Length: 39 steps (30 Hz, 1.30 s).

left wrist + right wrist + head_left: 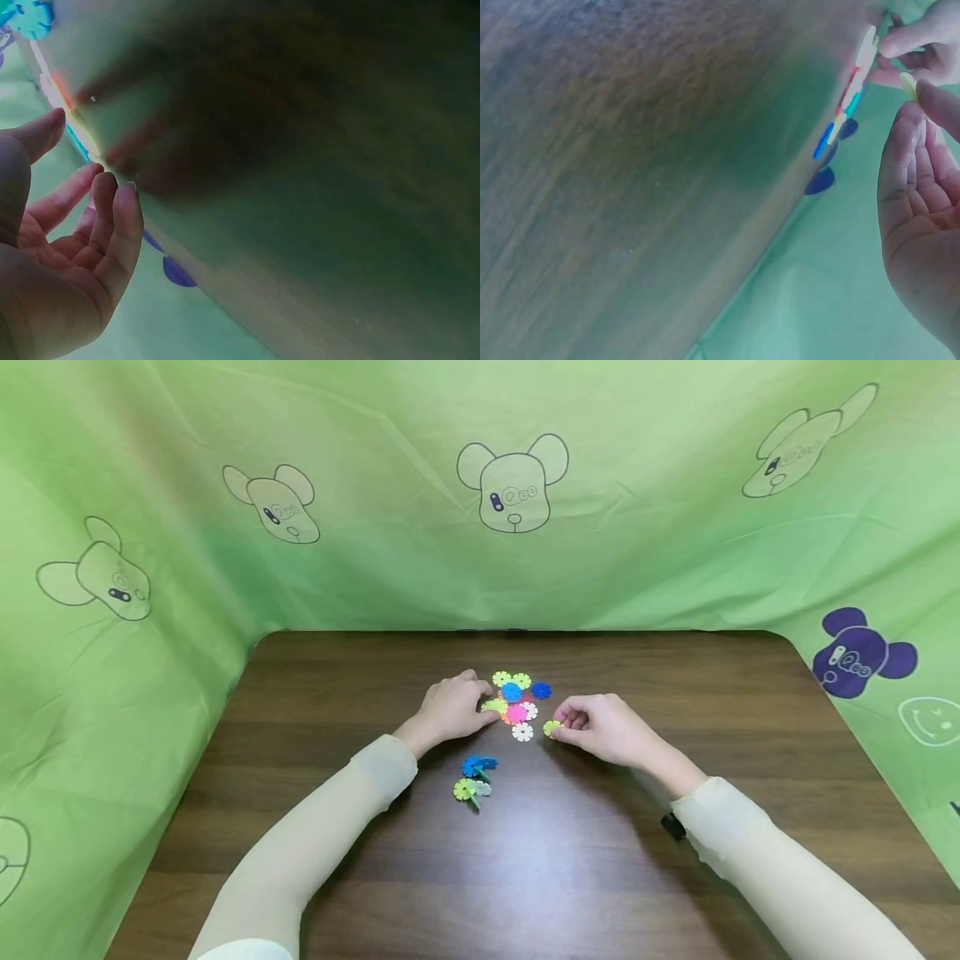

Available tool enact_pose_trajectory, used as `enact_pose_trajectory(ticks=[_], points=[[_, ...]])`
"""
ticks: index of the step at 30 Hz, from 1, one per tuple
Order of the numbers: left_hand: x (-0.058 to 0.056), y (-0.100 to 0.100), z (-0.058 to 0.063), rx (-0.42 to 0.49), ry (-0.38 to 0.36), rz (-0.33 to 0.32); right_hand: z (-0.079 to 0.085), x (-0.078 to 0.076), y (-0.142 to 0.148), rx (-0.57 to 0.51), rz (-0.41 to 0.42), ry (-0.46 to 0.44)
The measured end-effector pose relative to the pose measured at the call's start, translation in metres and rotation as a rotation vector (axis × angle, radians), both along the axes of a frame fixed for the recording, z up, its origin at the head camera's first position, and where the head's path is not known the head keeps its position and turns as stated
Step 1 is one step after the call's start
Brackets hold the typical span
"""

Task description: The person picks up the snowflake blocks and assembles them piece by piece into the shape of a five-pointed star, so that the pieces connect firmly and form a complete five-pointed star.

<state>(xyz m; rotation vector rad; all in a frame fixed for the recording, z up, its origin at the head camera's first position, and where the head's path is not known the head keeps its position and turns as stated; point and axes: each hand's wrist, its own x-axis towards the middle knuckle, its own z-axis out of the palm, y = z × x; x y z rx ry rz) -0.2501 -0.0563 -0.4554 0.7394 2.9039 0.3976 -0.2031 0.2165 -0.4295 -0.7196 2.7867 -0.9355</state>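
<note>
A pile of flat, notched plastic flower discs lies near the table's middle, with a pink disc (517,713), a light blue disc (511,692) and a white disc (522,732) among them. At its left edge my left hand (456,705) has thumb and fingers spread apart beside a yellow-green disc (495,704). In the left wrist view, the left hand's fingertips (100,171) are right at the pile's edge. Right of the pile, my right hand (609,727) pinches another yellow-green disc (551,727) between thumb and forefinger, also seen in the right wrist view.
Nearer on the brown wooden table (570,877) lie two small joined groups of discs, a blue group (472,766) and a yellow-green and pale group (465,789). A dark blue disc (542,691) sits at the pile's right. Green printed cloth (390,568) surrounds the table.
</note>
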Motion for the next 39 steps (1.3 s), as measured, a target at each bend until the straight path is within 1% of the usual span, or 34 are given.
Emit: enact_pose_trajectory(ticks=[5,8,11,16,19,22,24,28,32,35,39], points=[[-0.002,0.005,-0.002,0.004,0.005,-0.003,0.003,0.005,0.003,0.003,-0.002,0.019],[-0.004,0.006,-0.003,0.045,-0.012,0.013,0.005,0.007,0.005,-0.003,-0.006,0.029],[-0.006,0.006,-0.004,0.147,-0.054,0.040,0.006,0.009,0.006,-0.009,-0.013,0.046],[-0.006,0.002,-0.002,0.392,-0.124,0.089,0.009,0.012,0.008,-0.014,-0.026,0.076],[-0.001,-0.002,0.003,0.544,-0.206,0.120,0.010,0.012,0.009,-0.023,-0.024,0.084],[0.006,-0.004,0.012,0.677,-0.340,0.135,0.012,0.013,0.009,-0.042,-0.014,0.107],[0.012,-0.004,0.018,0.734,-0.423,0.134,0.012,0.014,0.009,-0.064,-0.013,0.137],[0.023,-0.004,0.030,0.802,-0.553,0.117,0.013,0.016,0.005,-0.128,0.004,0.211],[0.031,-0.001,0.038,0.854,-0.648,0.102,0.015,0.019,-0.002,-0.180,0.048,0.305],[0.034,0.001,0.042,0.875,-0.683,0.090,0.017,0.020,-0.008,-0.195,0.076,0.363],[0.036,0.002,0.044,0.874,-0.706,0.071,0.018,0.021,-0.012,-0.197,0.102,0.391]])
